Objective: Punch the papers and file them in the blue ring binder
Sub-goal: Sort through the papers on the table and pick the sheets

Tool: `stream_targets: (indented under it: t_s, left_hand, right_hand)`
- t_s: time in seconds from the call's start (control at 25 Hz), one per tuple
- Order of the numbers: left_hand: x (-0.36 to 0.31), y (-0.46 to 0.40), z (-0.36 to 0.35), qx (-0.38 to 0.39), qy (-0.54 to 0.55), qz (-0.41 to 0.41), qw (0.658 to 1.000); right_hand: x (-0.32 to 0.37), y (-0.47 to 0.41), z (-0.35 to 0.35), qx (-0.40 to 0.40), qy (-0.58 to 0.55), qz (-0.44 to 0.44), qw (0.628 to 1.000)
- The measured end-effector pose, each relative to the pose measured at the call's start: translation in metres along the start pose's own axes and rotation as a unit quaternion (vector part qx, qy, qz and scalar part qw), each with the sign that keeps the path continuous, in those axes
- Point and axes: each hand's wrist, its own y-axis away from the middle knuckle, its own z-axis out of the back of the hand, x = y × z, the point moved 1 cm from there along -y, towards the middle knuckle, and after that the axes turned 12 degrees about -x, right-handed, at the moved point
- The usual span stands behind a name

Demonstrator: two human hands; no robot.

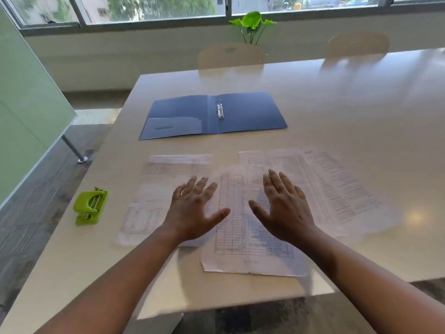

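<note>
Both hands are extended over the printed papers (250, 222) spread across the near part of the pale worktop (337, 104). The left hand (192, 208) has its grip wide: fingers straight and fanned, thumb spread toward the right, palm down over the sheets. The right hand (284, 206) mirrors it, grip wide, fingers straight, thumb spread toward the left. Neither hand holds anything. Whether the palms touch the paper or hover just above it cannot be told.

The papers lie flat in several loosely overlapping sheets. A sheet with a printed table sits between and under the two hands, its near edge close to the near edge of the worktop. Further sheets extend to the left and to the right of it; motion blur makes their print unreadable.

The blue ring binder (252, 112) lies open and flat beyond the papers, apart from them, with its metal ring mechanism (219, 109) just right of the spine. A green hole punch (90, 206) stands near the left edge of the worktop, apart from the leftmost sheet.

Two chair backs (231, 56) stand at the far side of the worktop, with a green plant (252, 22) behind them below the window (154, 8).
</note>
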Motion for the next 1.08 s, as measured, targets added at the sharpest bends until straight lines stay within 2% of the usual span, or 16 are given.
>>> stream_targets:
  t_s: [0.2, 0.32, 0.44, 0.52, 0.68, 0.96, 1.0, 1.08]
  left_hand:
    - [0.007, 0.008, -0.014, 0.079, -0.013, -0.006, 0.997]
    - [0.006, 0.012, -0.016, 0.073, -0.018, -0.007, 0.997]
    - [0.005, 0.013, -0.016, 0.063, -0.016, -0.007, 0.998]
    - [0.005, 0.013, -0.016, 0.064, -0.016, -0.007, 0.998]
    - [0.005, 0.015, -0.015, 0.065, -0.017, -0.008, 0.998]
    - [0.006, 0.015, -0.014, 0.069, -0.012, -0.004, 0.998]
    - [0.006, 0.015, -0.014, 0.07, -0.011, -0.004, 0.997]
    - [0.006, 0.015, -0.014, 0.071, -0.01, -0.003, 0.997]
  right_hand:
    - [-0.013, 0.002, 0.003, 0.011, -0.043, -0.064, 0.997]
    - [-0.018, -0.002, 0.008, 0.025, -0.103, -0.12, 0.987]
    - [-0.021, -0.004, 0.013, -0.004, -0.173, -0.159, 0.972]
    - [-0.025, -0.007, 0.014, 0.001, -0.246, -0.214, 0.945]
    - [-0.04, -0.023, 0.012, 0.021, -0.366, -0.33, 0.87]
    - [-0.046, -0.033, 0.019, 0.071, -0.497, -0.402, 0.766]
    - [-0.045, -0.034, 0.02, 0.077, -0.509, -0.407, 0.755]
    - [-0.042, -0.035, 0.019, 0.088, -0.501, -0.403, 0.76]
